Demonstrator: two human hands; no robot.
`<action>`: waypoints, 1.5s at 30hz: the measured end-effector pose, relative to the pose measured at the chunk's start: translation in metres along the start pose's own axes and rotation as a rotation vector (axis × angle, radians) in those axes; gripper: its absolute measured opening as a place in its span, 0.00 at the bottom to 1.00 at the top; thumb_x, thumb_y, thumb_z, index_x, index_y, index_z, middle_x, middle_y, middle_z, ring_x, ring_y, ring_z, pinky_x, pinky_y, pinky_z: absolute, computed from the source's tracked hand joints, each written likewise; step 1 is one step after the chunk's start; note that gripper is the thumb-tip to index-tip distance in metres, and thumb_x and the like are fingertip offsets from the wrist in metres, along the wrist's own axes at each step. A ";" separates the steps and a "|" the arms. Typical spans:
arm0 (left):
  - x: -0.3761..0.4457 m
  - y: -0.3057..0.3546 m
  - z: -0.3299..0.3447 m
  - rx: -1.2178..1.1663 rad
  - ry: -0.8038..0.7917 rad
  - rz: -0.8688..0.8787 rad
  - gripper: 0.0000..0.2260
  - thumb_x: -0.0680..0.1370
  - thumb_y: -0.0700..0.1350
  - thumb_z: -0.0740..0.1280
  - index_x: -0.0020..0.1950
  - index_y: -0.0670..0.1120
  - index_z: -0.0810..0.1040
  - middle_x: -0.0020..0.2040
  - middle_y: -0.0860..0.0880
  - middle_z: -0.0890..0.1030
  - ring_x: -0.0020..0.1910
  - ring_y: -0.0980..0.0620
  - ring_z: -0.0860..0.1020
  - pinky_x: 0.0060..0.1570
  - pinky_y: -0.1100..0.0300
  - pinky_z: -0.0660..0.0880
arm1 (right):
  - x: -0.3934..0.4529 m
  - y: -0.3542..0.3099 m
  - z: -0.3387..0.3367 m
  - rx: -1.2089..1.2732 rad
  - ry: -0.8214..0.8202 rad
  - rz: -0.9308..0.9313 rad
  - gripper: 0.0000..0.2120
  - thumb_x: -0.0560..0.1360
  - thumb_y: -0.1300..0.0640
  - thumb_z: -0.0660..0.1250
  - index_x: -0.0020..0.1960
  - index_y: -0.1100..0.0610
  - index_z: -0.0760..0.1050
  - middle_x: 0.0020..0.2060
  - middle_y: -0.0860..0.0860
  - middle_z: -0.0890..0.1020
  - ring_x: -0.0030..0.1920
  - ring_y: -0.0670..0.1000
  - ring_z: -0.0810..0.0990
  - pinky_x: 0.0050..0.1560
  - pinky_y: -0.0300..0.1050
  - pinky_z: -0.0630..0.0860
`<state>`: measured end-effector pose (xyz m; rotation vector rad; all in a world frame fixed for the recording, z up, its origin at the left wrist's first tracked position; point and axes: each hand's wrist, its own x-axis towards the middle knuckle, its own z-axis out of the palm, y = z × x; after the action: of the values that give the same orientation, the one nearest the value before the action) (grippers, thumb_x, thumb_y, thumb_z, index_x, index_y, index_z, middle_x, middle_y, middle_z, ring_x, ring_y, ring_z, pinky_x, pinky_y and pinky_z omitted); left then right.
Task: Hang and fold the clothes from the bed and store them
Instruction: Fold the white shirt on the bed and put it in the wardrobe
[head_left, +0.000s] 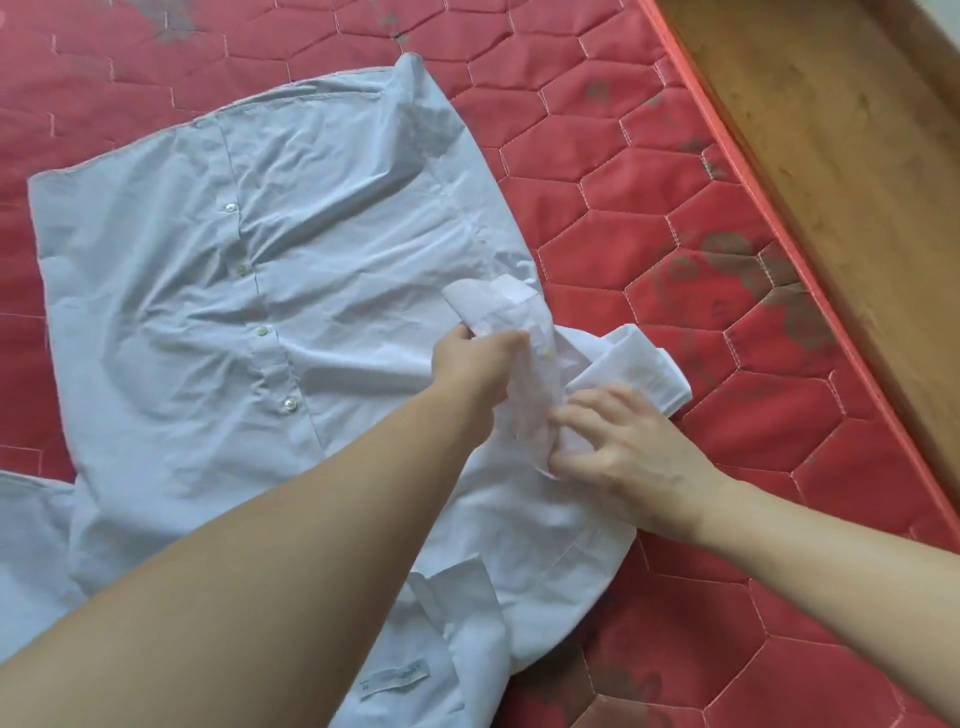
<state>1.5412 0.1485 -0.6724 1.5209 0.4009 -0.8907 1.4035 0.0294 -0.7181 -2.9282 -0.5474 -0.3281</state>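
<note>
Flat on quilted red mattress (649, 171), creased pale shirt (291, 249), sleeve bunched in both hands' (480, 364) curled fingers

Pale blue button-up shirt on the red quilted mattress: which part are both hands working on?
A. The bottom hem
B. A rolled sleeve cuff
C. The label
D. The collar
B: the left hand and right hand both grip the rolled sleeve cuff at the side of the pale blue button-up shirt, away from collar, hem and label.

The shirt (270, 291) lies spread on the mattress (701, 322), its collar (441, 613) nearest the camera. Both hands (472, 364) meet on its sleeve (524, 364) at the shirt's right edge. A wooden board (841, 156) runs along the mattress's right side.
</note>
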 end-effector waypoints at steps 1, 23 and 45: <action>0.001 0.002 -0.001 -0.105 0.024 -0.014 0.07 0.75 0.37 0.68 0.50 0.46 0.80 0.43 0.46 0.83 0.39 0.48 0.81 0.36 0.60 0.78 | 0.000 0.003 -0.002 -0.010 0.033 0.129 0.17 0.65 0.62 0.63 0.53 0.50 0.76 0.56 0.55 0.77 0.56 0.59 0.75 0.56 0.56 0.67; -0.051 -0.081 -0.107 -0.191 0.004 -0.258 0.08 0.74 0.38 0.70 0.52 0.45 0.81 0.41 0.48 0.85 0.36 0.53 0.83 0.39 0.59 0.79 | 0.028 0.035 -0.026 1.235 0.184 1.703 0.25 0.77 0.37 0.59 0.41 0.59 0.77 0.35 0.55 0.83 0.33 0.53 0.81 0.33 0.42 0.74; -0.067 -0.084 -0.244 0.130 0.150 -0.293 0.11 0.73 0.33 0.67 0.55 0.36 0.80 0.44 0.39 0.83 0.37 0.46 0.82 0.33 0.58 0.80 | 0.043 0.012 -0.028 1.975 -0.029 1.448 0.20 0.76 0.46 0.60 0.63 0.55 0.77 0.53 0.57 0.80 0.53 0.57 0.80 0.66 0.55 0.68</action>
<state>1.5111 0.4126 -0.6976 1.6812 0.6993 -1.0492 1.4420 0.0283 -0.6816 -0.8054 0.8435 0.3234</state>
